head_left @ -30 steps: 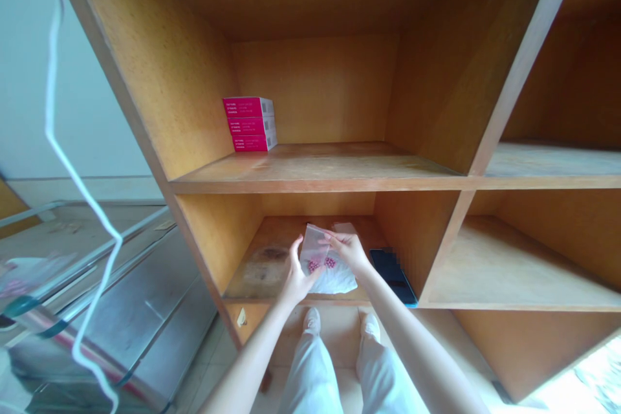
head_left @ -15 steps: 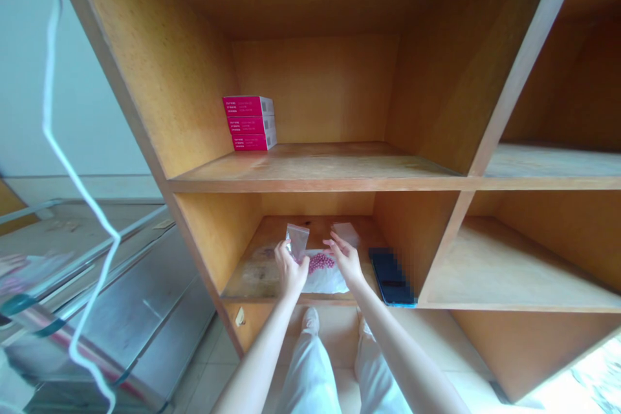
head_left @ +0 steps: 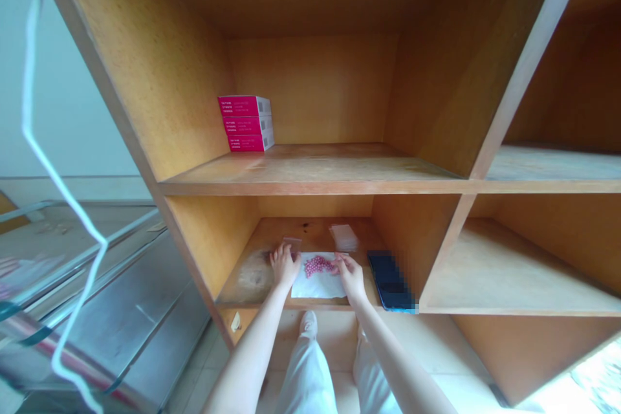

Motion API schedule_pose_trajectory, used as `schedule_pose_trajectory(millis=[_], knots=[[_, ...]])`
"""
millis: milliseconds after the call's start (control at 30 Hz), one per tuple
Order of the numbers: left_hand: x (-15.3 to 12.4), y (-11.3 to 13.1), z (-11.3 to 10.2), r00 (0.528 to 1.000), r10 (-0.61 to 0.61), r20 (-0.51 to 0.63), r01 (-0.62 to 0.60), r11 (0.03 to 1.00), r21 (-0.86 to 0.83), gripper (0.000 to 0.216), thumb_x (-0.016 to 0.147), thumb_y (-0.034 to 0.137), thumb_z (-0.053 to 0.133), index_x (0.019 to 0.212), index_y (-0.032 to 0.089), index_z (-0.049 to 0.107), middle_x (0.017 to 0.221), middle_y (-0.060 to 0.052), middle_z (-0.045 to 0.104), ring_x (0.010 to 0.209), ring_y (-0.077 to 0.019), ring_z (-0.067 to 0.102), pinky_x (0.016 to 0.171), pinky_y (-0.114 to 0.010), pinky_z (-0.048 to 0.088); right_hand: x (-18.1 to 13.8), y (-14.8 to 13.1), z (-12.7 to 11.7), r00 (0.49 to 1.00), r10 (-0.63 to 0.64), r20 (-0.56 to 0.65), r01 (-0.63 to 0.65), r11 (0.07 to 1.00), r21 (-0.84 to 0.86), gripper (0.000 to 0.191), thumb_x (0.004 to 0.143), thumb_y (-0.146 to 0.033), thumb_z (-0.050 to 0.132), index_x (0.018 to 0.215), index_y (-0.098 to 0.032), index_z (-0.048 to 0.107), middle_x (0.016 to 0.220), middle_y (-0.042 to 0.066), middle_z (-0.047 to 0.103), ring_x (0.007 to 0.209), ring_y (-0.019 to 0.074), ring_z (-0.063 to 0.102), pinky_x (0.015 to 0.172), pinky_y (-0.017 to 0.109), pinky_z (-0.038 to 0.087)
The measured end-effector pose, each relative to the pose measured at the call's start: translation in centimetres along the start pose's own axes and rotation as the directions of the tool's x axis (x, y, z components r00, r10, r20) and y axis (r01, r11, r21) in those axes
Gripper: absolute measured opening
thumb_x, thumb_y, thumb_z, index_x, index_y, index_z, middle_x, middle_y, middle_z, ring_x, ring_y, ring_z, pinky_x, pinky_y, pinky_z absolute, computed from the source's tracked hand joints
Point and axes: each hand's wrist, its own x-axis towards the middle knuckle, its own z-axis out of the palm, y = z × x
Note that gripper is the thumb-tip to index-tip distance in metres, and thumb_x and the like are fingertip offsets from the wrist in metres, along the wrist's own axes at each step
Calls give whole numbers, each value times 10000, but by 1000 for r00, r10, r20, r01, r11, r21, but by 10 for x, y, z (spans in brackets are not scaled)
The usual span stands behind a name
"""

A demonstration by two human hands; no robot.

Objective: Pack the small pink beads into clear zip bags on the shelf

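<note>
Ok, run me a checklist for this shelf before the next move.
Pink beads gathered on the white paper: ok.
Right hand fingers off the beads: cannot tell, they sit at the pile's edge.
Left hand holding the small clear bag: cannot tell, the bag is faint at the fingertips.
Second clear bag flat beyond the paper, untouched: ok.
Phone apart from the paper: ok.

Both bare forearms reach forward and slightly inward from the bottom of the view, the left arm (head_left: 247, 343) and the right arm (head_left: 392, 356) angling toward each other; the left hand (head_left: 284, 267) stands with its fingers loosely extended, pointing forward; the right hand (head_left: 350, 278) bends slightly at the wrist, its fingers (head_left: 340, 260) angled inward; the hands stay well apart.
</note>
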Motion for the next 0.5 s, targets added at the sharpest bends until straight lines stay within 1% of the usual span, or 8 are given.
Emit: schedule_pose_trajectory(millis=[100, 167, 233, 267, 333, 367, 433, 500], knots=[[0, -1, -3, 999, -15, 46, 15, 1000, -20, 286, 791, 246, 404, 992, 172, 594, 1034, -119, 628, 1016, -256, 532, 982, -472, 228, 2, 0, -1, 999, -21, -40, 21, 1000, -11, 424, 767, -473, 450, 973, -131, 593, 751, 79, 647, 615, 187, 586, 622, 323, 473], [1, -1, -4, 998, -17, 63, 20, 999, -42, 268, 799, 232, 393, 948, 191, 612, 1040, -106, 633, 1016, -254, 531, 987, -488, 209, 7, 0, -4, 994, -60, -86, 55, 996, -66, 419, 773, -456, 445, 995, -129, 586, 816, 99, 648, 698, 201, 597, 662, 325, 468], [1, -1, -4, 998, -10, 67, 15, 998, -68, 270, 804, 227, 386, 945, 203, 615, 1077, -103, 619, 1036, -256, 521, 996, -502, 187, 17, -3, -8, 983, -140, -119, 113, 972, -208, 399, 783, -415, 437, 1014, -125, 582, 899, 124, 639, 800, 217, 590, 720, 332, 452], [1, 0, -4, 997, -8, 71, 14, 997, -79, 274, 806, 226, 384, 955, 208, 613, 1090, -103, 613, 1046, -258, 516, 999, -509, 178, 23, -5, -10, 975, -192, -112, 148, 937, -316, 387, 788, -385, 430, 1029, -121, 578, 934, 132, 631, 843, 223, 579, 752, 339, 439], [1, 0, -4, 997, -8, 82, 16, 995, -94, 283, 807, 224, 382, 979, 213, 607, 1108, -101, 604, 1062, -261, 507, 1003, -520, 166, 35, -9, -12, 958, -283, -44, 210, 799, -563, 370, 774, -323, 451, 1056, -116, 571, 1018, 141, 603, 953, 239, 533, 838, 356, 388], [1, 0, -4, 996, -11, 87, 20, 995, -98, 287, 807, 223, 382, 991, 215, 603, 1114, -100, 601, 1068, -262, 503, 1004, -524, 161, 41, -11, -12, 957, -291, 2, 218, 715, -665, 370, 769, -305, 460, 1076, -125, 564, 1059, 138, 587, 999, 248, 506, 865, 364, 362], [1, 1, -5, 995, -14, 94, 23, 995, -101, 293, 809, 223, 380, 1003, 218, 598, 1120, -98, 599, 1074, -262, 500, 1003, -534, 156, 51, -15, -10, 964, -259, 59, 199, 556, -807, 377, 775, -297, 466, 1111, -147, 547, 1133, 132, 552, 1054, 263, 463, 887, 382, 325], [1, 1, -6, 996, -10, 93, 19, 995, -97, 297, 810, 221, 378, 1010, 218, 597, 1116, -96, 600, 1073, -263, 499, 1000, -539, 160, 58, -17, -6, 973, -212, 90, 177, 434, -883, 377, 795, -302, 453, 1130, -150, 535, 1161, 141, 536, 1084, 280, 436, 906, 409, 288]])
